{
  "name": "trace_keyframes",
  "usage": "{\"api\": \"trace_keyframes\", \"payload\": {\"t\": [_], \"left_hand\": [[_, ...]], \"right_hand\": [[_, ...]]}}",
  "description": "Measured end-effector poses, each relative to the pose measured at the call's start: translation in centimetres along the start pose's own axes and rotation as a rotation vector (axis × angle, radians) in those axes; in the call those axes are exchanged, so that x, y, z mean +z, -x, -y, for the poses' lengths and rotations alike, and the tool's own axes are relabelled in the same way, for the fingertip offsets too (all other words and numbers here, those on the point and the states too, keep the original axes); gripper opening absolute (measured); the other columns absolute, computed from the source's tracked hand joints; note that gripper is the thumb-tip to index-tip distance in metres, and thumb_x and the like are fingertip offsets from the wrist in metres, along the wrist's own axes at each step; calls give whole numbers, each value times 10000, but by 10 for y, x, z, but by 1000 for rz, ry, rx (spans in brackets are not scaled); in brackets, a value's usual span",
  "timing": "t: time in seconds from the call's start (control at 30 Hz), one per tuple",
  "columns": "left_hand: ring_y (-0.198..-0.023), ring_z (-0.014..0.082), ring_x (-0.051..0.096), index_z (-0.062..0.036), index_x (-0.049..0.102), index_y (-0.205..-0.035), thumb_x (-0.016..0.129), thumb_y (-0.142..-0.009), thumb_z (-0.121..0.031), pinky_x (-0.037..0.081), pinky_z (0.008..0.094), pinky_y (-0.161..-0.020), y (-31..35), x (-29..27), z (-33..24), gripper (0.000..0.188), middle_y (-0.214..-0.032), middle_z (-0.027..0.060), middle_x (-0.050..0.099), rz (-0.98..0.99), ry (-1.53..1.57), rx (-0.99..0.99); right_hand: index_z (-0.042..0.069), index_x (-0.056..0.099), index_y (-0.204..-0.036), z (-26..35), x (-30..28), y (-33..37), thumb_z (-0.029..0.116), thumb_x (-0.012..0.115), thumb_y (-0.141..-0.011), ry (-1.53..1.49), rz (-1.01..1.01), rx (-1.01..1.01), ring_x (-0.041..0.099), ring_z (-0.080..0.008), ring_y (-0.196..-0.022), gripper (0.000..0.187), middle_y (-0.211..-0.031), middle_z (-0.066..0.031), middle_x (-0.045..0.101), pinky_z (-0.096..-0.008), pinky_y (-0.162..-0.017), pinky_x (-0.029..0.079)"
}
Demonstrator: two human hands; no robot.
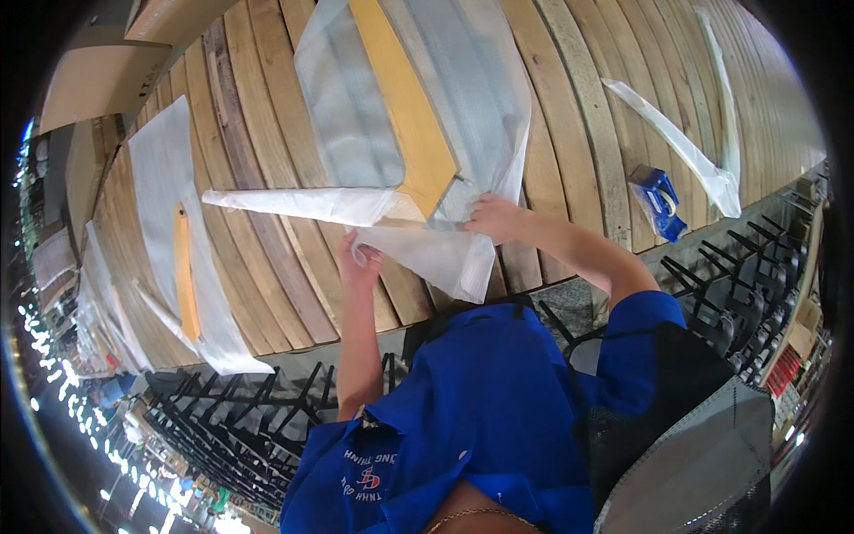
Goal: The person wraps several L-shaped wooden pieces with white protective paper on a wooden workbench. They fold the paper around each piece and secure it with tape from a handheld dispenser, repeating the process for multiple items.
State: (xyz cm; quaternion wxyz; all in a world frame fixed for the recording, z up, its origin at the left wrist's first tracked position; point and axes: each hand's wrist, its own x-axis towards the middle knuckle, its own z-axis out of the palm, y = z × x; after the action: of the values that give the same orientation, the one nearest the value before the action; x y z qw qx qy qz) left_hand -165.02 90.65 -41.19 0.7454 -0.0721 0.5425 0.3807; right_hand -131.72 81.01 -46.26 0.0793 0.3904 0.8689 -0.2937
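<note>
An angled, flat wooden part (405, 107) lies on a sheet of thin white foam wrap (480, 80) on the slatted table. Its shorter arm, pointing left, is covered by a wrapped strip of foam (302, 204). My left hand (360, 258) is closed on the near edge of a loose foam flap (427, 254), below the wrapped arm. At the corner of the wooden part, my right hand (494, 218) grips the foam with bent fingers. The fingertips of my right hand are partly hidden.
A blue tape dispenser (656, 200) sits to the right, beside a fully wrapped angled piece (712, 173). On the left, a slim wooden piece (184, 271) rests on another foam sheet (165, 165). Cardboard boxes (98, 84) stand far left; black metal frames (258, 418) line the near edge.
</note>
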Motion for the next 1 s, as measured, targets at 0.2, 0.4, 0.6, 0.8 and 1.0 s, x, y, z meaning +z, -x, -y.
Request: {"api": "trace_keyframes", "payload": {"t": [0.2,0.4,0.6,0.8,1.0], "left_hand": [[-891,255,672,-36,617,-991,597,-942,-235,593,377,-776,-43,13,-28,206,-964,107,677,68,-50,20],[-869,237,667,-42,591,-980,625,-934,-206,597,360,-780,-126,-35,-24,174,-929,84,658,196,41,26],[-897,230,667,-28,569,-1014,647,-937,-182,604,361,-841,-162,-60,-24,188,-920,68,644,246,189,-8],[-968,257,646,-4,461,-1105,564,-1001,-182,609,427,-896,-91,-62,-40,230,-1054,109,616,-22,454,-26],[-952,267,605,-47,436,-1186,514,-1035,-286,545,426,-910,0,-29,-15,294,-1068,111,590,-203,43,278]], "right_hand": [[139,672,-942,-7,-118,-8,160,749,-696,-312,90,146,610,-302,-1051,259,-1026,-82,659,-411,-905,460],[80,675,-1099,-26,-189,-5,247,760,-819,-891,71,490,646,-301,-1027,338,-1127,-118,672,-428,-839,521],[96,581,-1337,-126,-158,-24,283,766,-840,-678,-19,666,623,-313,-1126,562,-1200,-176,647,-403,-951,502],[122,533,-1390,-121,-95,-16,286,726,-893,-652,-420,893,630,-366,-1166,558,-1266,-224,633,-427,-973,497],[159,601,-1330,-109,-35,11,314,697,-926,-625,-710,1140,654,-381,-1118,444,-1199,-221,678,-442,-936,519]]}}
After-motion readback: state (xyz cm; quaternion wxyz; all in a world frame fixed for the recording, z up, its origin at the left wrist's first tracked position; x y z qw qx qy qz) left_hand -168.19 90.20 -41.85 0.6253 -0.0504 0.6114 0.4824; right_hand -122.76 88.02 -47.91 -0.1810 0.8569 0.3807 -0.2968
